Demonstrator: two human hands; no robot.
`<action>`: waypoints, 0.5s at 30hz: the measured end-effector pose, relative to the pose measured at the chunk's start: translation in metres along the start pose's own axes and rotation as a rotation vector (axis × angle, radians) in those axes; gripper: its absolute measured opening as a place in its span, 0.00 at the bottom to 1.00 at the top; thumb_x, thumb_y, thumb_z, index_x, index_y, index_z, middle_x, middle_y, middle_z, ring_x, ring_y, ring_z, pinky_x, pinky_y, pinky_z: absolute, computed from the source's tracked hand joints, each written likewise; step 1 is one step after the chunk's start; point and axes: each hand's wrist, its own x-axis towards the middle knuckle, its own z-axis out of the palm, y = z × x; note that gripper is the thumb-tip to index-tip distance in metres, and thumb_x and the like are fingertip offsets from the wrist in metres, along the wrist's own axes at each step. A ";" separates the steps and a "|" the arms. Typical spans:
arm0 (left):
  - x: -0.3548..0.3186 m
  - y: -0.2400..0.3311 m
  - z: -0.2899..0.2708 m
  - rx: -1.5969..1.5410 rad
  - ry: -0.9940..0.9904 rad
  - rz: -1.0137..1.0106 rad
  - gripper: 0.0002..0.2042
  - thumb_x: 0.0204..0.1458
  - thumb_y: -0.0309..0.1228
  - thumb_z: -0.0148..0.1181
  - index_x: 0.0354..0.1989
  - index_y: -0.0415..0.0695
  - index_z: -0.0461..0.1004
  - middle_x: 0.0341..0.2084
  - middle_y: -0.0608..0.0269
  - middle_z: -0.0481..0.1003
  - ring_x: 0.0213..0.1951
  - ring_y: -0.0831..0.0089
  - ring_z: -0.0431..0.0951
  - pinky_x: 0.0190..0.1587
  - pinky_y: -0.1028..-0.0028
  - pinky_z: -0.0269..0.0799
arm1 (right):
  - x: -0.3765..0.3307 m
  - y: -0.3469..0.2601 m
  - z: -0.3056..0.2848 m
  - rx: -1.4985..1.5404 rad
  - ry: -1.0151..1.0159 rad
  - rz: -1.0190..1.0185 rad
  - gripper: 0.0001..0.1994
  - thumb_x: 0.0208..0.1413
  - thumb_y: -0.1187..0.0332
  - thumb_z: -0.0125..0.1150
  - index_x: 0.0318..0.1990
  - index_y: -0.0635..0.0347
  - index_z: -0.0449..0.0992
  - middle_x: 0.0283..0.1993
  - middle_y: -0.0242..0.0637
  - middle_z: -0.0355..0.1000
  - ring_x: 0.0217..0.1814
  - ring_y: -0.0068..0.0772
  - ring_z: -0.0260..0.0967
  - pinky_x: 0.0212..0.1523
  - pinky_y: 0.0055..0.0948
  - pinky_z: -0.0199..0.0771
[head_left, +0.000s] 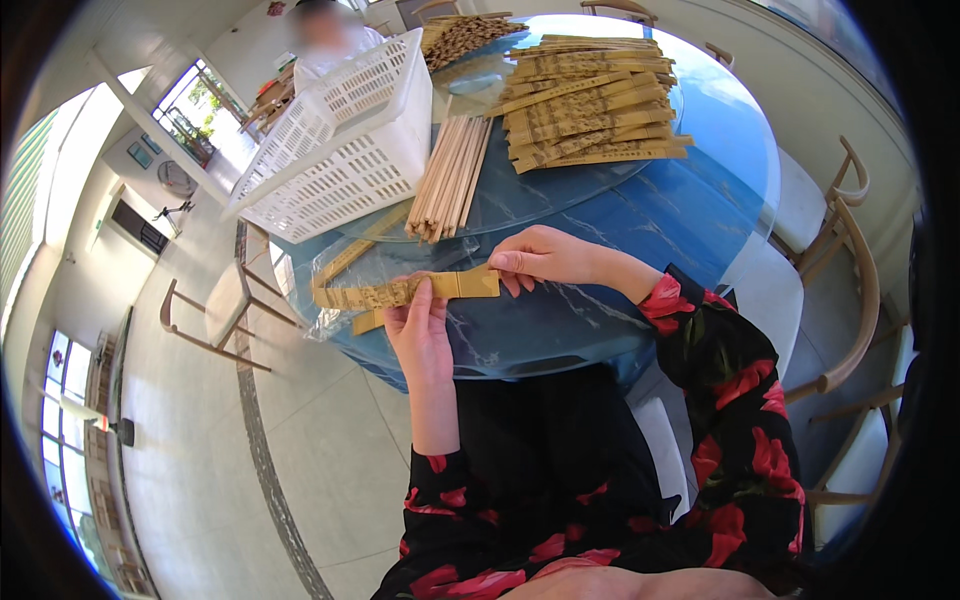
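Note:
A brown paper chopstick sleeve [372,296] with dark printing lies level above the near left edge of the table. My left hand [420,325] pinches it near its middle, thumb on top. At its right end, my right hand [545,258] grips the edge between thumb and fingers. More brown sleeves [358,258] lie beneath and behind it, beside crumpled clear plastic [325,322]. Just beyond my hands is a bundle of bare wooden chopsticks [452,185]. A large stack of flat brown sleeves [592,110] rises behind my right hand.
A white slotted plastic basket [350,185] stands tilted at the table's left. Behind it are another pile of chopsticks [465,42] and a seated person [335,45]. The round glass-topped table [570,225] has a blue cloth. Wooden chairs [850,290] stand on the right, another [230,310] on the left.

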 end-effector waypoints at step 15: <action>-0.012 0.006 0.024 0.536 -0.324 -0.079 0.06 0.59 0.24 0.60 0.43 0.40 0.71 0.25 0.73 0.69 0.27 0.87 0.64 0.29 0.84 0.58 | 0.003 0.005 0.006 0.077 -0.198 0.066 0.16 0.64 0.66 0.47 0.41 0.65 0.81 0.26 0.32 0.75 0.25 0.18 0.65 0.30 0.20 0.67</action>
